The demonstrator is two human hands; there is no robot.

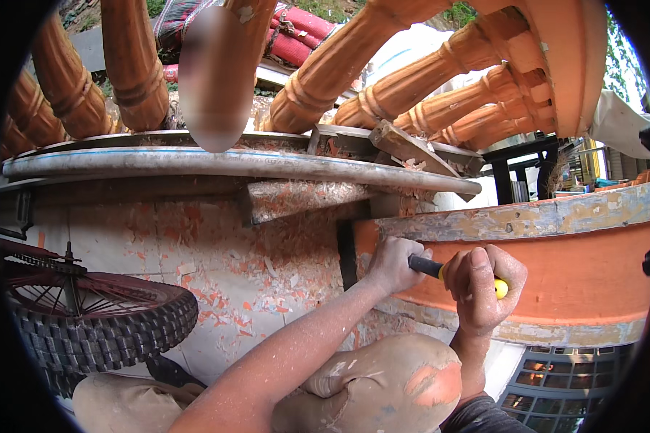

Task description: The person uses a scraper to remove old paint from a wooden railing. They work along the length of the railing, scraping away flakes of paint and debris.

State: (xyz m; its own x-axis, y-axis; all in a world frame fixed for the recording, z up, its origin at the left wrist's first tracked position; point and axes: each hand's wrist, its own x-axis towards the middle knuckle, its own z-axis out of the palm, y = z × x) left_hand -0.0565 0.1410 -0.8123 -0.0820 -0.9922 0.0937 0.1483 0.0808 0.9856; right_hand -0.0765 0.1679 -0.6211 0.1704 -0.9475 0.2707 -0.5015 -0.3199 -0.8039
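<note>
A hand tool with a black and yellow handle (426,266) lies between my two hands, over an orange-painted wooden panel (563,270) with worn, partly bare edges. My right hand (485,284) grips the yellow end of the handle, its thumb on top. Nearer the panel's left end, my left hand (398,266) is closed around the tool's front part. The working end is hidden by my left hand, so its exact kind cannot be told. Pale dust covers both hands and forearms.
Paint flakes litter the tiled floor (222,325). A bicycle wheel with a knobby tire (108,335) is at the left. Beyond are a long grey PVC pipe (238,165), a scrap board (303,197) and orange balusters (135,70). A multi-paned window (558,379) shows at the lower right.
</note>
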